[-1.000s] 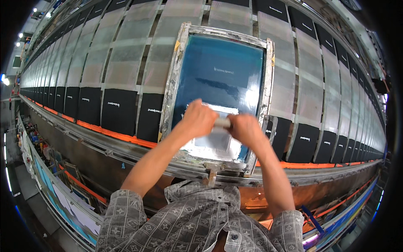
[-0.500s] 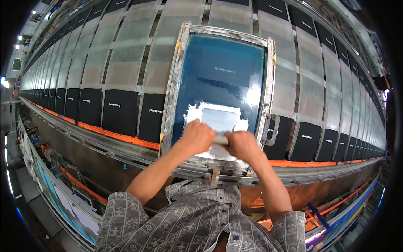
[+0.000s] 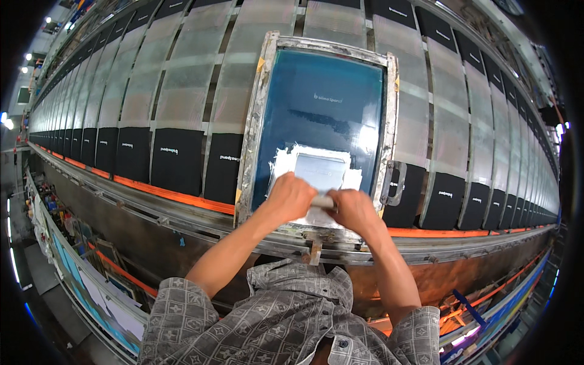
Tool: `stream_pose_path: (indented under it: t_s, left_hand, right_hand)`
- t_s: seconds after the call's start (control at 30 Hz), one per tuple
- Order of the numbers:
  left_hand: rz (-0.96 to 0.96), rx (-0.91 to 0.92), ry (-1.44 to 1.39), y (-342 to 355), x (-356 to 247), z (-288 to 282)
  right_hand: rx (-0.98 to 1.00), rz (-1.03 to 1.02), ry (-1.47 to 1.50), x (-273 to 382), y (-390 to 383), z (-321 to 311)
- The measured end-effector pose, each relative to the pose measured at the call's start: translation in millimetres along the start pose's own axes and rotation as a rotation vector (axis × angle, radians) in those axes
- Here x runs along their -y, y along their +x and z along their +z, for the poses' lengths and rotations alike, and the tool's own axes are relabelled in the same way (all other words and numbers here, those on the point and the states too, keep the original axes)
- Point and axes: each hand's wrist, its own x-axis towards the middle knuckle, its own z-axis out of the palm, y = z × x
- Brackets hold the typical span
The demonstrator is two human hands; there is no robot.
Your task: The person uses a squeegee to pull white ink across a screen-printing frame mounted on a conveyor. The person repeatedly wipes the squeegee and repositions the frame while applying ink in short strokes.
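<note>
A screen-printing frame (image 3: 255,103) with worn metal edges and a blue mesh (image 3: 322,121) lies over the pallets in front of me. Toward its near end, white ink (image 3: 283,161) surrounds a pale rectangular patch. Both my hands are closed on a squeegee (image 3: 322,201), seen as a light bar between them. My left hand (image 3: 292,196) wraps its left part, my right hand (image 3: 354,210) its right part. The squeegee's blade and where it meets the mesh are hidden by my hands. A metal handle (image 3: 395,182) juts from the frame's right side.
Long pallets (image 3: 191,85) run in a row to both sides, bearing black fabric pieces (image 3: 176,161) with white prints at their near ends. An orange strip (image 3: 170,196) and a metal rail (image 3: 182,222) border the near edge. Shelving with coloured sheets (image 3: 91,274) stands at lower left.
My hands and the squeegee stay low on the screen, nearly in place. The view has shifted slightly; the pallets and rail appear a little to the right.
</note>
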Motion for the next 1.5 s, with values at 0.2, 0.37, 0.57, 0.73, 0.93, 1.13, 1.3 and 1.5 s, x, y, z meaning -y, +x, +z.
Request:
stream_pose_path:
  t_s: [0.2,0.37,0.57,0.73,0.93,1.13,1.3,1.5]
  left_hand:
    - [-0.047,-0.186,0.102,21.4,19.0,-26.8]
    - [0.023,-0.295,0.116,62.1,37.5,-35.5]
    - [0.134,-0.642,0.199,-58.4,-17.1,28.6]
    - [0.046,-0.568,0.186,-104.6,26.2,9.9]
    - [-0.027,-0.451,0.091,-151.4,126.0,-24.0]
    - [-0.041,-0.389,0.047,-148.2,143.6,-20.3]
    - [-0.043,-0.211,0.045,-147.5,142.7,-19.2]
    - [-0.085,-0.077,0.071,-93.2,183.4,-75.2]
  right_hand:
    - [-0.966,0.365,0.067,-77.7,-16.5,-30.0]
    - [-0.936,0.634,0.524,-128.1,1.8,-1.3]
    - [-0.971,0.558,0.793,-102.9,-1.8,-28.4]
    - [-1.034,0.437,0.787,-61.3,37.0,10.1]
    - [-0.963,0.366,1.036,33.6,96.0,53.3]
    - [-0.977,0.456,0.881,33.3,105.5,60.9]
    - [-0.878,0.615,0.659,25.7,109.4,62.3]
    - [-0.869,-0.092,0.077,83.1,130.9,5.1]
